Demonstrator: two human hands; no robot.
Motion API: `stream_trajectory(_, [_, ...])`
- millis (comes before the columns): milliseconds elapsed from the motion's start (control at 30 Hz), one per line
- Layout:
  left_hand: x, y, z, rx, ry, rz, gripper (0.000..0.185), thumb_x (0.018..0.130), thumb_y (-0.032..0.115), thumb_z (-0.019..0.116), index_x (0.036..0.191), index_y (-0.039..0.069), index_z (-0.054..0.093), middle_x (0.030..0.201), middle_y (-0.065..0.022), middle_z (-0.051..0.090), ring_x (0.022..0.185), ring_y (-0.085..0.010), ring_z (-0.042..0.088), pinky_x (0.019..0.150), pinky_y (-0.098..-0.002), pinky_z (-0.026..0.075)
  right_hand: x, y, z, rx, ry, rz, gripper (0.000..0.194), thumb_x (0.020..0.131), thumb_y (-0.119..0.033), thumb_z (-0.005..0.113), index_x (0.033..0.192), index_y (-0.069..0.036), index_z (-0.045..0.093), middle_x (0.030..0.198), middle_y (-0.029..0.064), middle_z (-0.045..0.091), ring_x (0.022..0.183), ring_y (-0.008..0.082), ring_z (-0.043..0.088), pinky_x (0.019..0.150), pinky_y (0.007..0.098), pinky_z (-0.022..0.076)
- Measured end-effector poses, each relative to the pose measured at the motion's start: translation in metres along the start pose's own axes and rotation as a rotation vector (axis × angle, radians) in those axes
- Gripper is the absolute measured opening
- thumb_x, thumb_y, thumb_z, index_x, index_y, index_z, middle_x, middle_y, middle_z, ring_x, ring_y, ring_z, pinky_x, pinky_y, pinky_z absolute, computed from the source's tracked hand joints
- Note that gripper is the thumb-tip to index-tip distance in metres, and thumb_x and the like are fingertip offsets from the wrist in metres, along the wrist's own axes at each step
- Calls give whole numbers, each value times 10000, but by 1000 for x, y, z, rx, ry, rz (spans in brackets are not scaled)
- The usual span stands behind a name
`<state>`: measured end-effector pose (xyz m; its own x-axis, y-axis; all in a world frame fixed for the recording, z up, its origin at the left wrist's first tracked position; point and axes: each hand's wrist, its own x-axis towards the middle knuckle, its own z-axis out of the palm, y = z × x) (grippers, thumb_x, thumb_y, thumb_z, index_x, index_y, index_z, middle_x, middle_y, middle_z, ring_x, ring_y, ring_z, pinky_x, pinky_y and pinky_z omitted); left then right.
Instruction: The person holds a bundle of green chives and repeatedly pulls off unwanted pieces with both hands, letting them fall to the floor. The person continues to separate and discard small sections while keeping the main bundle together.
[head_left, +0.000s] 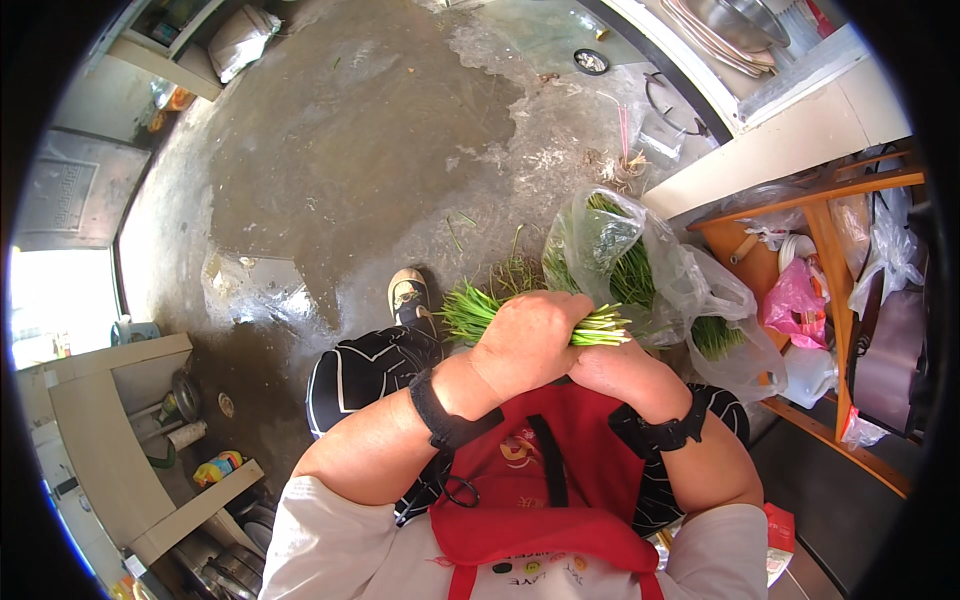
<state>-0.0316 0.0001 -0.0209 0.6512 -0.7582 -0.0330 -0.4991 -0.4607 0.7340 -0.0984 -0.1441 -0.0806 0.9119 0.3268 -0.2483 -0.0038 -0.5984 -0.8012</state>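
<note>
A bundle of garlic chives (471, 306) lies across my left hand (529, 330), which is closed around it over my lap. Its green leaf ends point left, and the pale stem ends stick out on the right. Pressed close against the left hand is my right hand (611, 367), below the stem ends; its fingers are hidden, so its hold cannot be made out. Just beyond the hands, a clear plastic bag (592, 225) holds more chives. A second plastic bag (750, 360) with greens sits to its right. Loose trimmings (517, 271) lie on the floor.
A red apron (577, 435) covers my lap. Wet concrete floor (360, 150) stretches ahead. On the right stands a wooden rack (836, 285) hung with plastic bags. Shelving (120, 435) with pans and bottles is at the left. A small black dish (591, 61) sits farther off.
</note>
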Motion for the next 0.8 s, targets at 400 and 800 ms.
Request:
stream_trajectory(400, [-1,0,0,-6,19,26,302,647,63,648,939,24,579,821,-142,607,799,-334,594,703,-398,485,-3,3,1,75,40,-62,123,774,-119,528,858,-86,611,861,108,638,797,310,607,657,410,484])
stream_trajectory(800, [-2,-2,-2,-6,4,12,311,642,68,660,939,22,581,831,-143,610,811,-334,593,715,-399,482,-1,-10,-8,-83,7,-76,127,782,-116,522,872,-77,602,856,124,636,789,326,606,649,434,484])
